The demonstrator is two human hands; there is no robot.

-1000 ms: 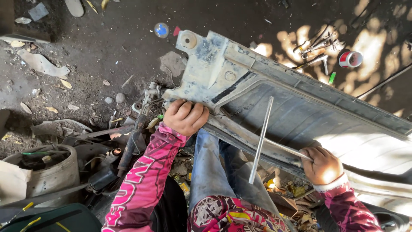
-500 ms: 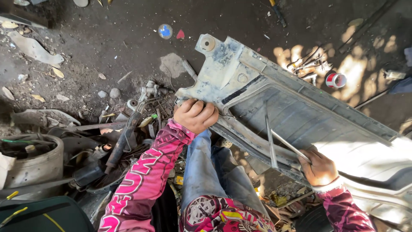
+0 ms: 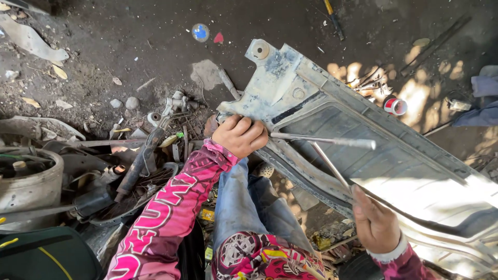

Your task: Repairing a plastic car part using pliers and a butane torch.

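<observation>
right hand [image 3: 376, 224] grips, it seems, a t-shaped metal rod [image 3: 332, 155] angling up-left toward the left hand [image 3: 239, 136], fist clamped on the panel [image 3: 415, 171] edge.

The floor is dark packed dirt [image 3: 129, 36] with small grey stones [image 3: 132, 102], dry yellow leaves [image 3: 59, 71] and a round blue bottle cap [image 3: 200, 32], a heap of rusty metal scrap [image 3: 119, 161] lies at left, and patchy sunlight [image 3: 420, 96] falls at right.

Dappled sunlight glares at right; left lies shaded; focus mostly sharp.
</observation>
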